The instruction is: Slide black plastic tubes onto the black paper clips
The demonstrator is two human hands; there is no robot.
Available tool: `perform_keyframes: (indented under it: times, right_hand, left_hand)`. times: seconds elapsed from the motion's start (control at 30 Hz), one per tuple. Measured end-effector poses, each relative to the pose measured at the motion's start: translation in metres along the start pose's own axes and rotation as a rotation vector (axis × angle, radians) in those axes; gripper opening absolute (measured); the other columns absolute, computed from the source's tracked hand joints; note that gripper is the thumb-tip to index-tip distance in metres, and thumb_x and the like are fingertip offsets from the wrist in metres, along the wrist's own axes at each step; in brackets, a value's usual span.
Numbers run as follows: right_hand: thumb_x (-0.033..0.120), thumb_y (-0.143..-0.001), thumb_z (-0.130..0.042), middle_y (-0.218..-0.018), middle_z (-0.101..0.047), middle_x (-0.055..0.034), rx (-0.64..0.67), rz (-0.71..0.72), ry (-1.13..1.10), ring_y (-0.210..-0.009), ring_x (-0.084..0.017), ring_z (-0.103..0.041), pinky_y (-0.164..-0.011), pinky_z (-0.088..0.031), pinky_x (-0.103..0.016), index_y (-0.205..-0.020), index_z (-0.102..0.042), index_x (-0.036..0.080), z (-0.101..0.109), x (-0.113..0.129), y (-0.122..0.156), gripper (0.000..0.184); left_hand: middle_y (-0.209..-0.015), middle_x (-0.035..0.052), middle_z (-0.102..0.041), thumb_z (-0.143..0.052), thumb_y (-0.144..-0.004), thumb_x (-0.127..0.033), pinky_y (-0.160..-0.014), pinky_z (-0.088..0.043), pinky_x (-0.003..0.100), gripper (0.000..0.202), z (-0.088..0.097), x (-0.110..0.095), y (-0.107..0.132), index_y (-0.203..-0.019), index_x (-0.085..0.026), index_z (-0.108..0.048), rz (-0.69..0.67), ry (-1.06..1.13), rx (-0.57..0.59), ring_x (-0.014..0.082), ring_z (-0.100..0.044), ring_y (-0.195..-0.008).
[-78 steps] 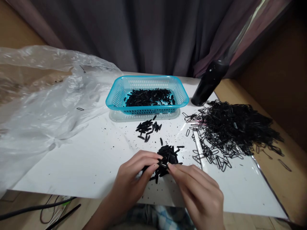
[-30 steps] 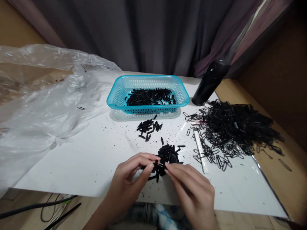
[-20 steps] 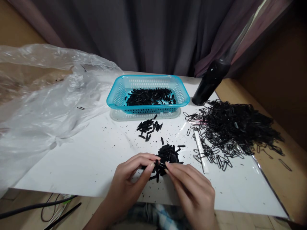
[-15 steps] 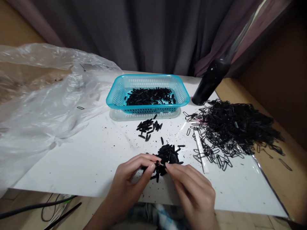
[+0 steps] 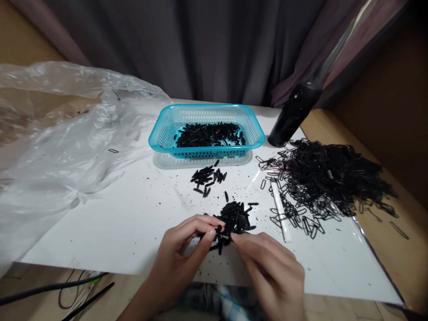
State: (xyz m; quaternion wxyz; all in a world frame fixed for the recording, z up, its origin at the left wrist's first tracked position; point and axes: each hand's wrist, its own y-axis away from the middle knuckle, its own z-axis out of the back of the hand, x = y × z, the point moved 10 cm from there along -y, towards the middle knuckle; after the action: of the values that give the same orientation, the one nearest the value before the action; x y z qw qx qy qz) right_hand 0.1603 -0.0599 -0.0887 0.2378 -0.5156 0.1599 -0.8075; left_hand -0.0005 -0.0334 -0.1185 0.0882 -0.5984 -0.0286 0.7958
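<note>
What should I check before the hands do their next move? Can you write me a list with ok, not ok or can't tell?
1. Left hand has a small black piece between its fingers: ok.
2. Right hand has a firm grip on something: cannot tell; a pale sliver shows near its fingertips, too small to name.
3. Blue basket sits upright: ok.
4. Pile of black loops is apart from the near pile of black pieces: ok.
5. White tabletop is free of specks: not ok, dark bits are scattered over it.
</note>
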Motion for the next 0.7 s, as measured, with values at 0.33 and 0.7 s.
perform_keyframes:
  times: [0.33, 0.7]
  right_hand:
    - [0.0, -0.092, -0.056, -0.101, -0.076, -0.0057, 0.019, -0.022, 0.037, -0.087, -0.017, -0.071, -0.072, -0.059, -0.029, -0.116, -0.069, 0.019, -0.003, -0.003, -0.002, 0.033]
    - [0.001, -0.091, -0.055, -0.102, -0.075, -0.007, 0.012, 0.025, 0.184, -0.085, -0.018, -0.069, -0.073, -0.059, -0.031, -0.113, -0.068, 0.016, -0.001, 0.003, 0.003, 0.03]
  left_hand:
    - [-0.099, 0.0052, -0.076, -0.058, -0.095, -0.017, -0.082, -0.058, 0.028, 0.016, 0.001, -0.001, 0.002, -0.084, -0.021, -0.069, -0.007, 0.002, 0.008, 0.0188, -0.072, -0.092]
    - [-0.098, 0.0016, -0.077, -0.059, -0.092, -0.009, -0.084, -0.057, 0.024, 0.017, 0.0, -0.009, -0.001, -0.085, -0.022, -0.068, -0.081, -0.085, -0.007, 0.0155, -0.072, -0.095]
